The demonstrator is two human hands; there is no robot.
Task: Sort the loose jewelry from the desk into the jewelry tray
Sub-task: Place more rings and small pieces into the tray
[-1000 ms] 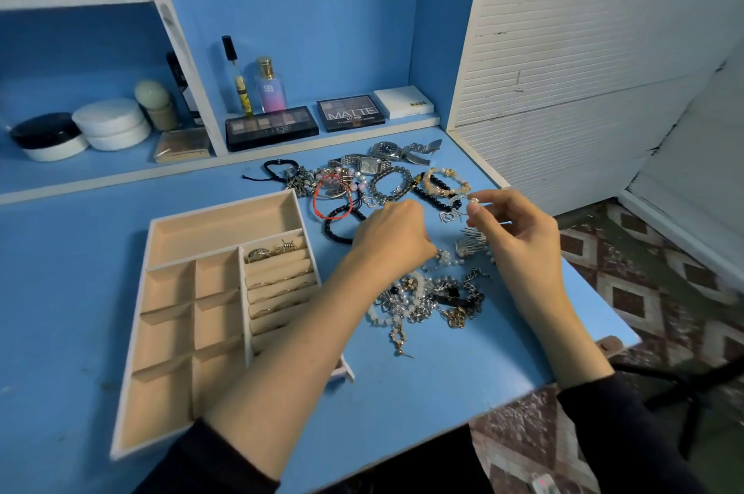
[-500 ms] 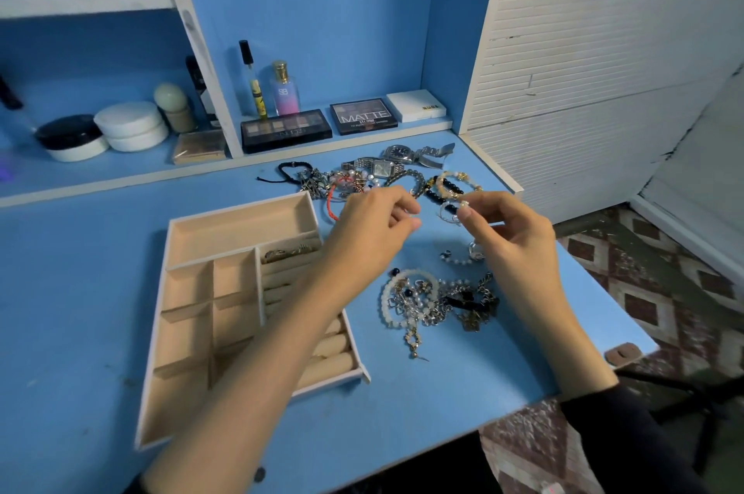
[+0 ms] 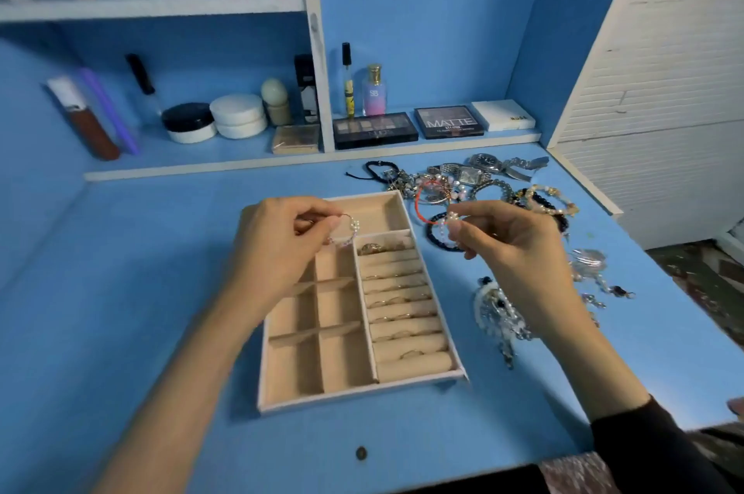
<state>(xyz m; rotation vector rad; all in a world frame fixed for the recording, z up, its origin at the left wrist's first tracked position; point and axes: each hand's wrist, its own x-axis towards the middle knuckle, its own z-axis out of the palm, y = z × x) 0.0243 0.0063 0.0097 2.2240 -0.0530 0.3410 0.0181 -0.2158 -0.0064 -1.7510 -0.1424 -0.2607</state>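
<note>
Left hand pinching beaded hoop over tray, right hand pinching beads

Desk: matt blue painted surface. Tray: beige, matt, cloth-like lining. Watches: polished silver-coloured metal. Bracelets: glossy beads, some pearly. Palette: glossy black plastic. Panel: white, ribbed, scuffed paint.
</note>
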